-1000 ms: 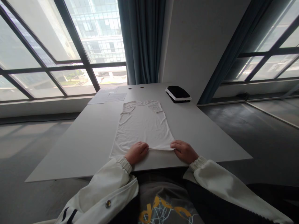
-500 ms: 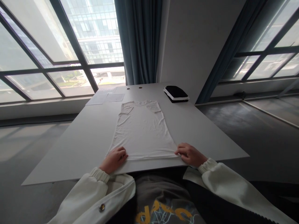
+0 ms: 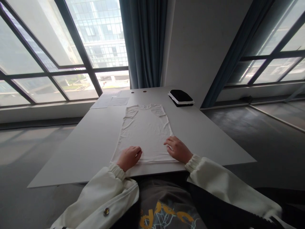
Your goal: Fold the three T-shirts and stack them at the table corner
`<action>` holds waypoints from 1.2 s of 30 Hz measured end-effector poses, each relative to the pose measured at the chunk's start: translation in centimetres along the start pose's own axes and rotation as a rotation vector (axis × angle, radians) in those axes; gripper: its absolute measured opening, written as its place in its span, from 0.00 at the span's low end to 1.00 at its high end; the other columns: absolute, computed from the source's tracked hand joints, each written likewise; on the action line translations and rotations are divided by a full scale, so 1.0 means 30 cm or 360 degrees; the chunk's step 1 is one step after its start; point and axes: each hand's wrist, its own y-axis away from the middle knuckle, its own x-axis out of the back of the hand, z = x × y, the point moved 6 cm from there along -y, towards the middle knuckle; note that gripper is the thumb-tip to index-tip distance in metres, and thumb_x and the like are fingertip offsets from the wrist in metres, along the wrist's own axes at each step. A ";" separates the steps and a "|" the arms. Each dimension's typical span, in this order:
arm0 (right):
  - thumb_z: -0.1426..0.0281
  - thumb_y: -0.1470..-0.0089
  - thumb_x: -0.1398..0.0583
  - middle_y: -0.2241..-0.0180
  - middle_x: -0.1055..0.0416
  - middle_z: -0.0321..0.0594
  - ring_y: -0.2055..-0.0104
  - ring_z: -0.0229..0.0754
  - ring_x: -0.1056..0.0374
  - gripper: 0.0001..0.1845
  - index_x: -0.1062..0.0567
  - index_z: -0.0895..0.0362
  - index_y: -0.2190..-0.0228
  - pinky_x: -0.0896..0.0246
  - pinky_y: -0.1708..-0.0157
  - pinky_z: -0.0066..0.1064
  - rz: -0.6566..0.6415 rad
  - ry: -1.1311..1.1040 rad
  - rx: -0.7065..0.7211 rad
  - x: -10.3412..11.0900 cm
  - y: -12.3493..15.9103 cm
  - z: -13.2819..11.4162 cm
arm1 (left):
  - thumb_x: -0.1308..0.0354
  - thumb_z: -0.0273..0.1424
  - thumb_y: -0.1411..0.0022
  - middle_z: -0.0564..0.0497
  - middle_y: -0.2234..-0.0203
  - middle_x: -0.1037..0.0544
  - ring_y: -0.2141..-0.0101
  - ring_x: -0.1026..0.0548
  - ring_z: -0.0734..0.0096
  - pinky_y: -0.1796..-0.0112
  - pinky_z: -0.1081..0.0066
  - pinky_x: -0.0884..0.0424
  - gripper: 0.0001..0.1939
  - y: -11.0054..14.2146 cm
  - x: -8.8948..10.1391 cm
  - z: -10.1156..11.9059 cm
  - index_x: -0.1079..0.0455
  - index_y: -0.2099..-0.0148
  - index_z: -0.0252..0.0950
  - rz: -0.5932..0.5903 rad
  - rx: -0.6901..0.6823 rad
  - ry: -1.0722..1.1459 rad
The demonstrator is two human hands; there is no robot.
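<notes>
A white short-sleeved T-shirt (image 3: 146, 133) lies flat on the table, its collar at the far end and its hem near me. The sleeves are folded inward over the body. My left hand (image 3: 130, 158) rests over the lower left part of the shirt, fingers loosely bent, with a gap by the thumb and no cloth seen pinched. On the lower right side is my right hand (image 3: 178, 149), fingers apart and pointing inward over the fabric. Neither hand appears to grip anything.
The white table (image 3: 95, 136) narrows away from me. A stack of folded black and white cloth (image 3: 181, 98) sits at its far right. Sheets of paper (image 3: 119, 101) lie at the far left. Behind stand a blue curtain (image 3: 145, 44) and windows.
Both hands have left the bottom corners of the shirt and moved inward over it. The right hand has also moved farther up the shirt, and its fingers have spread.
</notes>
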 end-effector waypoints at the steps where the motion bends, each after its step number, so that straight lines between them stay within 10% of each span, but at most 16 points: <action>1: 0.74 0.39 0.45 0.50 0.24 0.51 0.45 0.53 0.32 0.19 0.20 0.58 0.50 0.39 0.38 0.48 0.0028 0.0046 -0.0038 -0.034 -0.031 -0.005 | 0.52 0.35 0.25 0.47 0.65 0.19 0.61 0.22 0.62 0.56 0.66 0.29 0.14 -0.047 -0.016 0.052 0.26 0.60 0.40 0.0025 -0.0042 -0.0026; 8: 0.62 0.32 0.48 0.28 0.45 0.61 0.26 0.65 0.52 0.36 0.40 0.65 0.29 0.55 0.29 0.61 -0.0158 0.0351 -0.0458 -0.279 -0.034 0.138 | 0.45 0.40 0.27 0.38 0.29 0.37 0.30 0.42 0.43 0.34 0.45 0.40 0.28 -0.177 -0.180 0.226 0.35 0.29 0.38 0.0039 -0.0117 -0.0023; 22: 0.56 0.29 0.50 0.24 0.56 0.55 0.24 0.61 0.55 0.37 0.44 0.59 0.26 0.59 0.27 0.53 -0.0415 0.0513 -0.0520 -0.269 0.003 0.130 | 0.58 0.48 0.22 0.46 0.24 0.50 0.25 0.51 0.50 0.30 0.44 0.49 0.31 -0.013 -0.203 0.095 0.47 0.22 0.49 -0.0362 -0.0231 -0.0111; 32: 0.57 0.30 0.48 0.25 0.54 0.55 0.24 0.62 0.55 0.37 0.42 0.58 0.27 0.57 0.28 0.54 -0.0421 0.0483 -0.0546 -0.264 0.006 0.122 | 0.59 0.47 0.24 0.36 0.24 0.54 0.25 0.54 0.49 0.29 0.49 0.52 0.38 -0.576 -0.098 -0.212 0.50 0.22 0.29 -0.0236 0.0374 -0.0260; 36: 0.58 0.30 0.47 0.25 0.54 0.55 0.24 0.61 0.55 0.37 0.42 0.57 0.27 0.57 0.27 0.53 -0.0435 0.0476 -0.0554 -0.253 0.003 0.107 | 0.61 0.44 0.24 0.35 0.24 0.54 0.25 0.55 0.50 0.29 0.50 0.53 0.37 -0.672 -0.110 -0.388 0.51 0.22 0.29 -0.0155 0.0608 -0.0222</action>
